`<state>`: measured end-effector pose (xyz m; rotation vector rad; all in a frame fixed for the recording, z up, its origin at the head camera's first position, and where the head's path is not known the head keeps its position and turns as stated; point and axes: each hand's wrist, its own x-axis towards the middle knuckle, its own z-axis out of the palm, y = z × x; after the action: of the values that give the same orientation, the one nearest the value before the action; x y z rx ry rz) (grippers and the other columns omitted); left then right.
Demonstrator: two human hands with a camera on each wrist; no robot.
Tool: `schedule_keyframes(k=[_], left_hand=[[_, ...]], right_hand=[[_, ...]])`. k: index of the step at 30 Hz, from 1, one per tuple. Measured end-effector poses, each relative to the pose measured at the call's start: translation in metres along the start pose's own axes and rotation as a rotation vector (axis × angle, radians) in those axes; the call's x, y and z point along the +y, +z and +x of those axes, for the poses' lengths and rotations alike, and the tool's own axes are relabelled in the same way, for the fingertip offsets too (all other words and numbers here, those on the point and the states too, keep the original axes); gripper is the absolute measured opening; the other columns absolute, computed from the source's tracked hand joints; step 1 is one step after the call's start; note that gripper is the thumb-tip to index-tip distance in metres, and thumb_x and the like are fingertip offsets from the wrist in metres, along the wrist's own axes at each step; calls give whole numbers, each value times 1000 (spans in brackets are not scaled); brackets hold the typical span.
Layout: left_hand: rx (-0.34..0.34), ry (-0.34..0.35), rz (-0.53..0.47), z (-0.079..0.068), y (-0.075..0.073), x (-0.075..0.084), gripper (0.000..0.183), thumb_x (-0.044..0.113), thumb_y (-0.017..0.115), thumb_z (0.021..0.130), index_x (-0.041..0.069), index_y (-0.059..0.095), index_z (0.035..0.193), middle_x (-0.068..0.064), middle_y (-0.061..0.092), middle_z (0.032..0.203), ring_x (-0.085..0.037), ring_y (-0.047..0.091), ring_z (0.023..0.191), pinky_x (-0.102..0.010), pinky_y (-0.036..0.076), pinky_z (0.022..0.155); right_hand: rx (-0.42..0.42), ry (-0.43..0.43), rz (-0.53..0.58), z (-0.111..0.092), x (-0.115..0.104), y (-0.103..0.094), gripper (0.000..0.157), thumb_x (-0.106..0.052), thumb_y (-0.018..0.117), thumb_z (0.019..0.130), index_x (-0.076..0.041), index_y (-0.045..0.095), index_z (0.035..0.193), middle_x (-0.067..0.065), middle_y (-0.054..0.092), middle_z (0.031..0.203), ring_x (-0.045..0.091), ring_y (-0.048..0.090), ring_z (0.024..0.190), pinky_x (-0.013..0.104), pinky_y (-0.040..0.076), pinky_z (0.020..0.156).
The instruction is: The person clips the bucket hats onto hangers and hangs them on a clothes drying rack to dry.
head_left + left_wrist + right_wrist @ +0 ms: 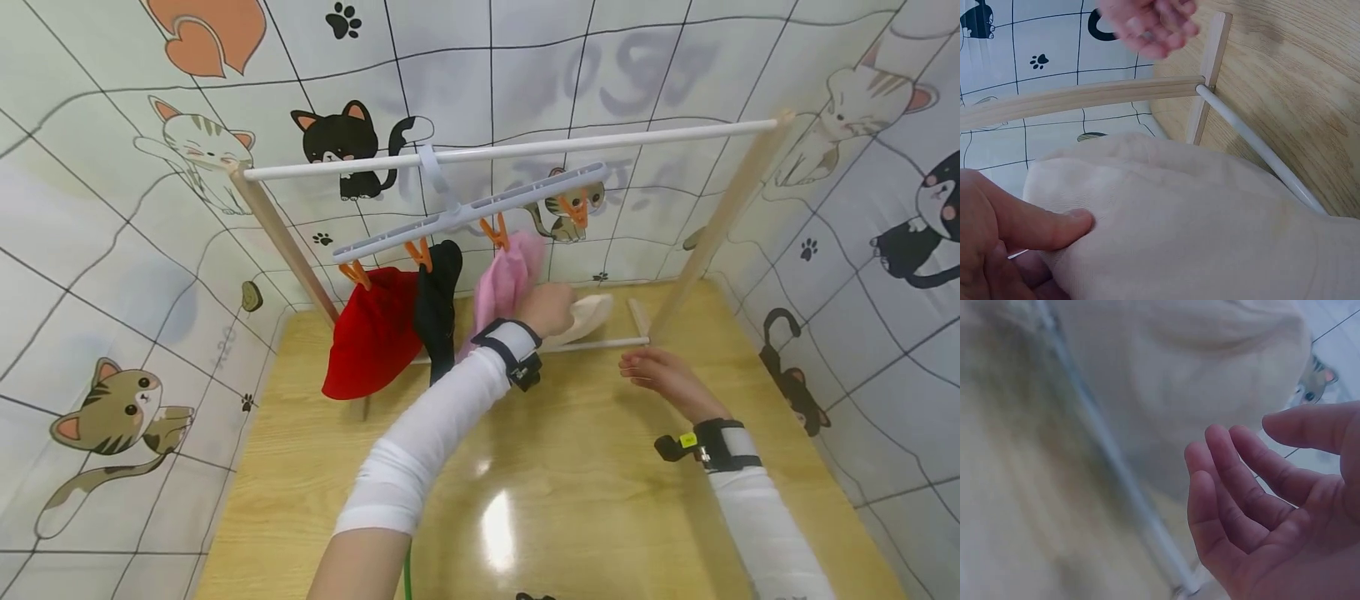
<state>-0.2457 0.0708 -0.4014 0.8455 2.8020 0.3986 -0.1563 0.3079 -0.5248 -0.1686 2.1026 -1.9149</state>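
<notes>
My left hand point(549, 310) pinches a cream piece of cloth point(1197, 219) between thumb and fingers, beside the pink cloth on the hanger. My right hand point(666, 379) is held apart from the cloth to its right, palm up with fingers loosely bent and nothing in them. A pale grey hanger point(472, 215) hooks over the white rail. From its orange clips hang a red cloth point(375, 337), a black cloth point(437, 296) and a pink cloth point(504, 279). The rightmost orange clip point(574, 210) hangs with nothing in it.
A wooden rack with a white top rail point(630, 139) and slanted wooden posts point(720, 218) stands on the wood-grain table point(570, 492). Its lower white rod point(1260, 150) runs behind the cloths. Cat-patterned walls point(480, 67) enclose the table's back and sides.
</notes>
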Motion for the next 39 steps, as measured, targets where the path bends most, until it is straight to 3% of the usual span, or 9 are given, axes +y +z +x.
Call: schedule_keyframes(k=[9, 14, 18, 24, 30, 37, 39], left_hand=[[-12, 1, -15, -5, -6, 0, 6, 4, 60, 82, 9, 63, 84, -1, 59, 77, -15, 54, 70, -25, 43, 61], [16, 7, -3, 1, -7, -7, 9, 5, 61, 80, 8, 68, 86, -2, 62, 81, -16, 56, 75, -27, 45, 62], [5, 12, -18, 2, -7, -7, 10, 4, 62, 80, 9, 69, 85, -2, 63, 83, -16, 57, 76, -28, 46, 62], [-7, -2, -25, -5, -14, -2, 15, 4, 62, 82, 11, 71, 92, -1, 62, 86, -14, 55, 78, -26, 45, 62], [10, 1, -68, -8, -24, -2, 18, 4, 61, 82, 11, 72, 95, -2, 62, 87, -16, 54, 77, -27, 44, 57], [42, -15, -114, -10, -33, -5, 10, 5, 63, 81, 10, 70, 85, -2, 59, 78, -14, 52, 66, -23, 40, 51], [43, -30, -119, -10, -36, -5, 9, 6, 63, 81, 10, 70, 85, -2, 60, 77, -13, 52, 66, -23, 41, 51]], right_hand=[[-3, -122, 9, 27, -65, 4, 36, -13, 45, 103, 14, 43, 127, 0, 64, 112, 10, 60, 103, 22, 47, 89], [50, -242, 206, 50, -118, 15, 26, -13, 46, 103, 4, 50, 122, 3, 65, 111, 14, 59, 105, 22, 44, 94], [78, -329, 358, 68, -158, 25, 26, -11, 46, 102, 5, 50, 122, 8, 61, 113, 17, 55, 111, 26, 37, 103], [9, -327, 421, 91, -203, 39, 24, -16, 45, 103, -4, 52, 122, 7, 59, 115, 19, 51, 113, 30, 35, 104], [-94, -322, 419, 106, -222, 46, 29, -16, 40, 105, -9, 61, 124, 9, 61, 117, 24, 51, 115, 35, 33, 94], [-181, -325, 477, 112, -223, 51, 33, -12, 37, 105, -8, 61, 127, 12, 63, 115, 28, 53, 113, 39, 32, 100], [-197, -343, 490, 112, -221, 51, 32, -9, 36, 105, -6, 63, 121, 12, 63, 114, 27, 54, 112, 39, 33, 99]])
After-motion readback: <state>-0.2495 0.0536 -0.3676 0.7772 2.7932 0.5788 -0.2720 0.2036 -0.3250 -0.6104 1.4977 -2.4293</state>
